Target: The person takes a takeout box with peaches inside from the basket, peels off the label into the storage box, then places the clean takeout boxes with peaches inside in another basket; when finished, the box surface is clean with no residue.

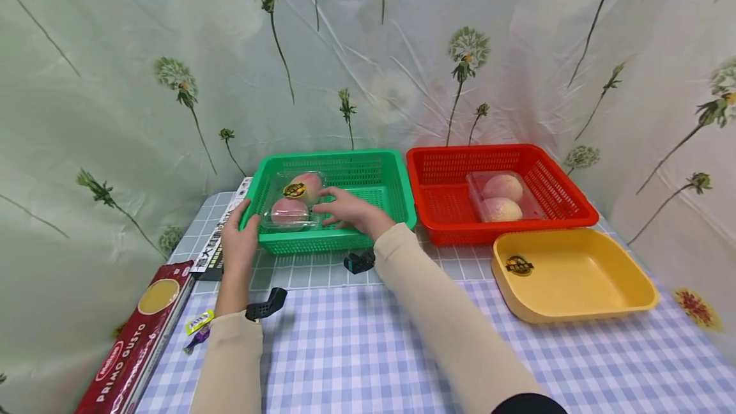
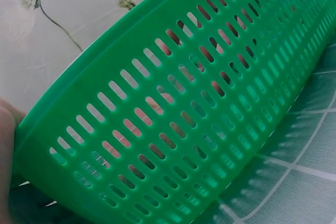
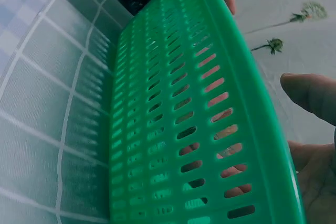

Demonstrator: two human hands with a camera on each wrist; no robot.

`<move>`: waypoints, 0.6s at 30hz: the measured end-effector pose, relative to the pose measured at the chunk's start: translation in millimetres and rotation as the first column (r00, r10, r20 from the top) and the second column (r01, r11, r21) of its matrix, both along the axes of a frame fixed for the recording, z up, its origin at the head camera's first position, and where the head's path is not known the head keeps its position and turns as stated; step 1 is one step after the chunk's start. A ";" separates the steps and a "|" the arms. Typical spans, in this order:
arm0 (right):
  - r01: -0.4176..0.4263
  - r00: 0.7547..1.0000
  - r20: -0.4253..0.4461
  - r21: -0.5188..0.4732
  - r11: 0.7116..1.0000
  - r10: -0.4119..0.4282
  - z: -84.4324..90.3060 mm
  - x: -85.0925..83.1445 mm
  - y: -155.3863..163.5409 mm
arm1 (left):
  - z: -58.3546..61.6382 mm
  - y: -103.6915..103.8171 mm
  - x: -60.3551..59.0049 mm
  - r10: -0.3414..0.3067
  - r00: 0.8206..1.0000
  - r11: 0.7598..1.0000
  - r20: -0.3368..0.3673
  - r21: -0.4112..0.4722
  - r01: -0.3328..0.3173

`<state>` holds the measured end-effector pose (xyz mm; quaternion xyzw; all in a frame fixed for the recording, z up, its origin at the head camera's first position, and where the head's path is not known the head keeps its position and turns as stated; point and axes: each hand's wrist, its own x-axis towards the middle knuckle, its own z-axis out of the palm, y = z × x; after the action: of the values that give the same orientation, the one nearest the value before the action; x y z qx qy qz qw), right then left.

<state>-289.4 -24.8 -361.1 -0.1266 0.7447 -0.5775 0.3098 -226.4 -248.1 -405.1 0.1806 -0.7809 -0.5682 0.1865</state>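
A clear plastic box with two pink peaches and a black-and-gold label lies in the left part of the green basket. My left hand holds the basket's left rim, thumb and fingers on either side of it. Over the basket's front rim reaches my right hand, its fingers spread beside the right side of the box. In the right wrist view, the thumb stands apart from the other fingers. Whether the right fingertips touch the box is unclear.
To the right stands a red basket with another clear box of peaches. A yellow tray bearing a black-and-gold sticker sits before it. On the left lie a long red package, a black-and-white box and small wrapped sweets.
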 end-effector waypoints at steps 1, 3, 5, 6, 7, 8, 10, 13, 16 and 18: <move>0.015 1.000 0.027 -0.032 0.999 -0.014 -0.4 -1.0 0.0 | 0.1 0.5 -0.3 0.004 1.000 1.000 0.004 0.003 -0.004; 0.045 0.996 0.082 -0.091 0.995 -0.038 -1.4 -2.6 0.7 | 0.3 1.8 -0.1 0.006 1.000 1.000 0.015 0.006 -0.007; 0.077 0.990 0.132 -0.157 0.985 -0.057 -2.1 -4.4 0.2 | 1.5 1.6 0.2 0.011 1.000 1.000 0.023 0.006 -0.011; 0.098 0.985 0.157 -0.187 0.978 -0.068 -2.6 -4.9 0.3 | 1.6 1.5 0.4 0.012 1.000 1.000 0.028 0.007 -0.012; 0.118 0.981 0.177 -0.208 0.971 -0.082 -3.0 -5.4 0.7 | 1.6 1.6 0.6 0.012 0.999 1.000 0.031 0.010 -0.012; 0.135 0.977 0.192 -0.218 0.967 -0.093 -3.8 -5.8 1.6 | 1.4 1.6 0.8 0.012 0.999 1.000 0.032 0.011 -0.012; 0.175 0.969 0.215 -0.234 0.956 -0.125 -5.3 -6.8 3.5 | 0.7 1.3 0.7 0.014 0.999 1.000 0.029 0.009 -0.014; 0.212 0.963 0.214 -0.220 0.952 -0.165 -6.0 -7.8 6.5 | 0.3 1.6 0.6 0.013 1.000 1.000 0.014 0.013 -0.013; 0.225 0.963 0.193 -0.190 0.956 -0.189 -6.0 -8.1 7.7 | 0.5 2.2 1.0 0.011 1.000 1.000 0.007 0.015 -0.011; 0.227 0.964 0.179 -0.166 0.960 -0.197 -5.7 -7.8 7.7 | 0.2 2.0 1.1 0.011 1.000 1.000 0.004 0.019 -0.011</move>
<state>-297.2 -17.1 -366.8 -0.0269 0.6696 -0.6825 0.2918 -225.4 -246.1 -404.9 0.1879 -0.7746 -0.5744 0.1866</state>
